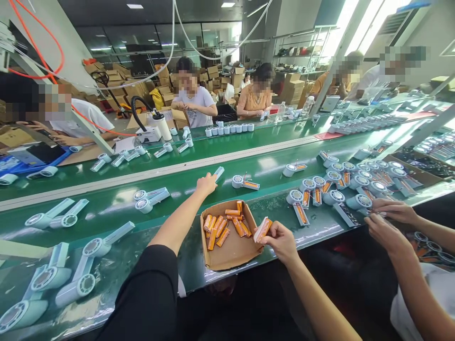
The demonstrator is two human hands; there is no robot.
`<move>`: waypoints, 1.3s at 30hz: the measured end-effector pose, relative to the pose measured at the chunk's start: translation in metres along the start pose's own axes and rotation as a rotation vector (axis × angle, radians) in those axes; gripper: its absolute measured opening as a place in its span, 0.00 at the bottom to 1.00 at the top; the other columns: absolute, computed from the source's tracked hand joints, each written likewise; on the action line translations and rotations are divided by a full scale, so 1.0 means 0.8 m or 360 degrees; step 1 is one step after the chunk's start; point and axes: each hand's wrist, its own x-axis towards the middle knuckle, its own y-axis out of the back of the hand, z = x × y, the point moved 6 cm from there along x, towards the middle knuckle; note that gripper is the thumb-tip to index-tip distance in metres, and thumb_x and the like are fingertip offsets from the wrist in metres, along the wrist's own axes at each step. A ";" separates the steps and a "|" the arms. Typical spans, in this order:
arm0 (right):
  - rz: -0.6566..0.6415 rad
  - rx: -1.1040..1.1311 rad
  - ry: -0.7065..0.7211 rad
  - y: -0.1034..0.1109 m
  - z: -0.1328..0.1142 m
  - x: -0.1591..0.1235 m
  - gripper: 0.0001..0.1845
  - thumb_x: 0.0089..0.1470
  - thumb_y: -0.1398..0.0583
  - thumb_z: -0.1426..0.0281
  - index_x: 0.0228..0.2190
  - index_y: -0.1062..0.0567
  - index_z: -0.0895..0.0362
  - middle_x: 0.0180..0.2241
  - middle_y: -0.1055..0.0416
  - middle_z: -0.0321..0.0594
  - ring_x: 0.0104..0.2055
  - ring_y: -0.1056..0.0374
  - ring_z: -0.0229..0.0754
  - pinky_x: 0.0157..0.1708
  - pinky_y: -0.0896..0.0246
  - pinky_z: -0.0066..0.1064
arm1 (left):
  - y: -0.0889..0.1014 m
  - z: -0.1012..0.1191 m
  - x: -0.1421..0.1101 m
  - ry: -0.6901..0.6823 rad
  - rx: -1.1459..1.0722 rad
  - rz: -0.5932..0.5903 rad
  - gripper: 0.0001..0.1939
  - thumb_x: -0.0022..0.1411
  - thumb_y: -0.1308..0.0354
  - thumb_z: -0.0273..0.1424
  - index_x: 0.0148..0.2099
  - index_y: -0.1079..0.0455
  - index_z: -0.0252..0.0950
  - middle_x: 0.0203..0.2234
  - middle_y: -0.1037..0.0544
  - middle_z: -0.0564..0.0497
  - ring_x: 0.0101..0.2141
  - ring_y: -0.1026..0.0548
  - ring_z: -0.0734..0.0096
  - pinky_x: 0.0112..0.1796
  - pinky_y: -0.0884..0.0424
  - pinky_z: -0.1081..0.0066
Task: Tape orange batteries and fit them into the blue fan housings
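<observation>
My left hand [207,185] is stretched out over the green belt, its fingers closed on a light-blue handheld fan housing [219,173]. Only the handle shows past my fingers; the rest is hidden under the hand. Close to my body, my right hand [283,242] pinches an orange battery [264,230] with a white strip along one side. It is held at the right rim of a shallow cardboard box [231,259] containing several orange batteries [214,232]. Right of my left hand lies a fan housing [245,183] with an orange battery in its handle.
Several battery-less fan housings [95,246] lie to the left. On the right, many housings with orange batteries [334,180] crowd together beside a co-worker's hands [389,222]. Across the belt, other people sit near a row of white-blue parts [231,129]. A metal rail [163,168] divides the belts.
</observation>
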 end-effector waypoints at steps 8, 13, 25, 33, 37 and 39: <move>-0.0046 0.0062 0.0178 -0.011 -0.039 0.088 0.37 0.37 0.22 0.61 0.42 0.38 0.46 0.31 0.18 0.32 0.38 0.17 0.51 0.39 0.21 0.43 | -0.012 -0.006 -0.035 -0.0416 0.0037 -0.0301 0.18 0.60 0.31 0.28 0.52 0.22 0.46 0.61 0.28 0.46 0.59 0.27 0.53 0.56 0.27 0.59; -0.0250 -0.0524 0.0280 -0.062 -0.034 0.176 0.35 0.43 0.27 0.59 0.51 0.30 0.52 0.33 0.18 0.35 0.38 0.18 0.47 0.44 0.23 0.40 | -0.020 0.009 -0.027 -0.0371 -0.0007 -0.0359 0.15 0.72 0.38 0.38 0.56 0.26 0.37 0.58 0.25 0.43 0.55 0.25 0.57 0.56 0.25 0.51; -0.0688 -0.1869 0.0423 -0.125 0.012 0.259 0.14 0.63 0.38 0.69 0.51 0.22 0.54 0.37 0.16 0.43 0.41 0.22 0.48 0.43 0.34 0.33 | -0.016 0.011 -0.013 -0.0193 -0.0325 -0.0246 0.17 0.73 0.39 0.40 0.58 0.27 0.37 0.56 0.24 0.43 0.52 0.23 0.60 0.52 0.22 0.54; -0.0962 -0.2410 0.0349 -0.141 0.033 0.257 0.16 0.67 0.39 0.63 0.53 0.19 0.50 0.44 0.16 0.50 0.47 0.21 0.55 0.45 0.32 0.38 | -0.021 0.018 -0.001 -0.0082 -0.0545 -0.0122 0.17 0.73 0.39 0.40 0.58 0.27 0.37 0.55 0.23 0.43 0.51 0.22 0.60 0.52 0.22 0.54; -0.1008 -0.2521 0.0268 -0.158 0.041 0.261 0.21 0.65 0.39 0.56 0.55 0.19 0.50 0.43 0.16 0.53 0.44 0.20 0.58 0.44 0.30 0.42 | -0.018 0.016 0.001 -0.0040 -0.0666 -0.0048 0.17 0.73 0.39 0.40 0.58 0.27 0.37 0.55 0.23 0.43 0.51 0.22 0.60 0.52 0.22 0.54; -0.1018 -0.2544 0.0242 -0.161 0.040 0.264 0.23 0.64 0.38 0.54 0.55 0.18 0.50 0.43 0.16 0.53 0.43 0.19 0.56 0.44 0.29 0.41 | -0.017 0.021 -0.002 -0.0046 -0.0744 0.0000 0.17 0.73 0.39 0.40 0.58 0.27 0.36 0.54 0.23 0.43 0.50 0.22 0.60 0.52 0.22 0.53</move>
